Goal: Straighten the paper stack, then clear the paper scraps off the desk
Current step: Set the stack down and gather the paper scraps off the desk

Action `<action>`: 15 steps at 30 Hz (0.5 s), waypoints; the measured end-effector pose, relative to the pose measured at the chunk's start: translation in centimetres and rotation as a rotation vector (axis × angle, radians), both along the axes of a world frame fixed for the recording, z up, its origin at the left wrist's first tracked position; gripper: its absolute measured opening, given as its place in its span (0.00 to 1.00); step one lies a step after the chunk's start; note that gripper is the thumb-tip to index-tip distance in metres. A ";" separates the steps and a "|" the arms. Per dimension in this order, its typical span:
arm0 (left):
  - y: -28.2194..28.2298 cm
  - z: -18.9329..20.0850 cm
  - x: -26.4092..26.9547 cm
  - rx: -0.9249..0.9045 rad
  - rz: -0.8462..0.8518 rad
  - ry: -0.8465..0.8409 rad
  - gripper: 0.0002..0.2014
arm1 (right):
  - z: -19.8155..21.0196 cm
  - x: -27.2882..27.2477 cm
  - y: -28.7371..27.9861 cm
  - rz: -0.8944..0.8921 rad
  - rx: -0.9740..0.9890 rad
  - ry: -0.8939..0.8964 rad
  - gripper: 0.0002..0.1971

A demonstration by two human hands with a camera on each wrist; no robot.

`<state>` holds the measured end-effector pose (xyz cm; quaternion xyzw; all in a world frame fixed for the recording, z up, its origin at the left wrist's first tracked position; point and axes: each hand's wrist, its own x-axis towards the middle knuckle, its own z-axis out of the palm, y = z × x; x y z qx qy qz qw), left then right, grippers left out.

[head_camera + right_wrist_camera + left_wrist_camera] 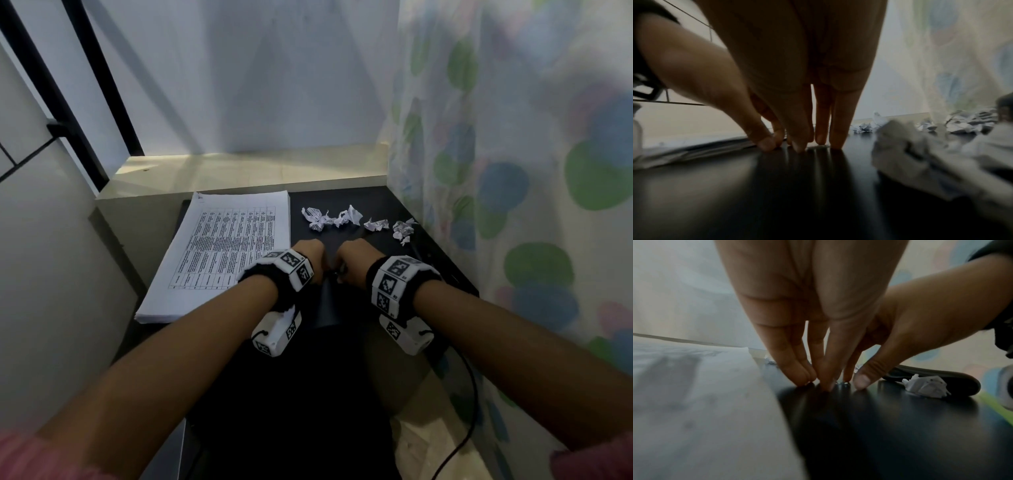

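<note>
A white paper stack (222, 253) with a printed table on top lies on the left of the black desk (342, 202). Several crumpled paper scraps (349, 216) sit in a row at the back right. My left hand (310, 255) and right hand (358, 255) stand side by side mid-desk, just right of the stack. In the left wrist view the left hand (818, 382) has straight fingers with tips on the desk. The right hand (813, 144) stands the same way. Neither holds anything that I can make out. A scrap (927, 387) lies beyond the right hand.
A dotted curtain (513, 171) hangs along the desk's right edge. A pale ledge (239, 171) runs behind the desk under a white wall. A black cable (469, 411) trails down at the lower right. Blurred scraps (920, 159) lie close to my right hand.
</note>
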<state>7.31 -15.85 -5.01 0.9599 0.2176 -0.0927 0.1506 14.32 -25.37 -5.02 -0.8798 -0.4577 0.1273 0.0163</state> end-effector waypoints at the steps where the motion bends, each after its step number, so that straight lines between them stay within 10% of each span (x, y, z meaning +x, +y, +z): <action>1: 0.1 -0.1 0.0 0.001 0.000 -0.011 0.19 | -0.1 -0.2 0.1 0.003 -0.005 -0.015 0.16; 15: 0.6 -0.4 -1.1 -0.038 0.015 -0.102 0.21 | 0.1 -0.7 0.4 -0.046 -0.005 -0.019 0.14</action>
